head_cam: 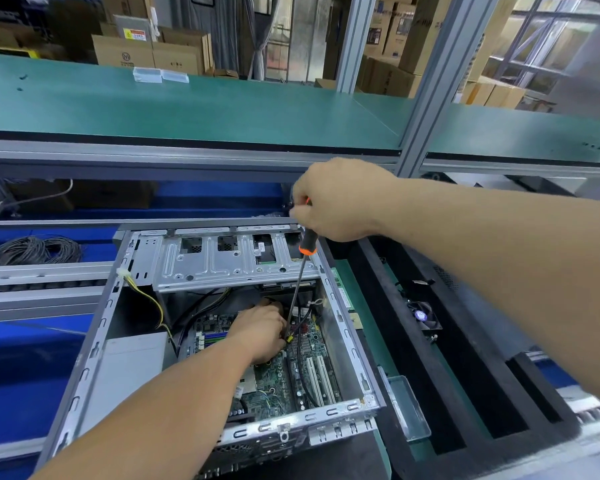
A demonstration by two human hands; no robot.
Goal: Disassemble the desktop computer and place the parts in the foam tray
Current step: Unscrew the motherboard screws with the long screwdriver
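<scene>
The open desktop case [94,344] lies on the bench with its green motherboard [278,375] exposed. My right hand [340,199] grips the black and orange handle of a long screwdriver [300,278], whose shaft runs down into the case beside the drive cage [222,261]. My left hand [260,332] is inside the case, resting on the motherboard with fingers curled around the screwdriver tip; the tip itself is hidden. The black foam tray [471,368] lies to the right of the case, with a small fan [423,315] in one slot.
A grey power supply [129,362] fills the case's left side, with yellow and black wires [153,303] above it. A coil of grey cable [35,249] lies at the left. A clear plastic box [407,407] sits between case and tray. A green shelf [187,105] overhangs the bench.
</scene>
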